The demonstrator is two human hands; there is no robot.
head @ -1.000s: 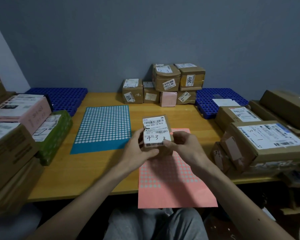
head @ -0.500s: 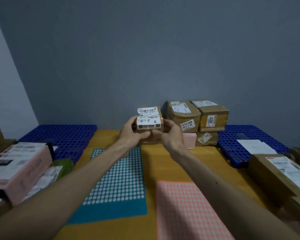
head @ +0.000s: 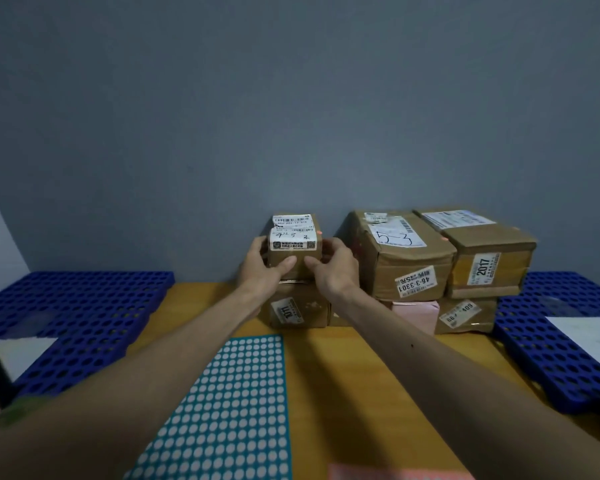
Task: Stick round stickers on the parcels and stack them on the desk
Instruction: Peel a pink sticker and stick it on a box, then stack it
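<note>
Centrally, both hands [head: 300,268] clasping small parcel [head: 294,245] atop lower box [head: 295,308], taller stack [head: 440,268] just beside.

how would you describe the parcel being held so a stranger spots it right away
Look at the pile of boxes against the grey wall. At its left end, the small parcel sits on another box, both hands gripping it. Only it has "413" handwritten on its label.
</note>
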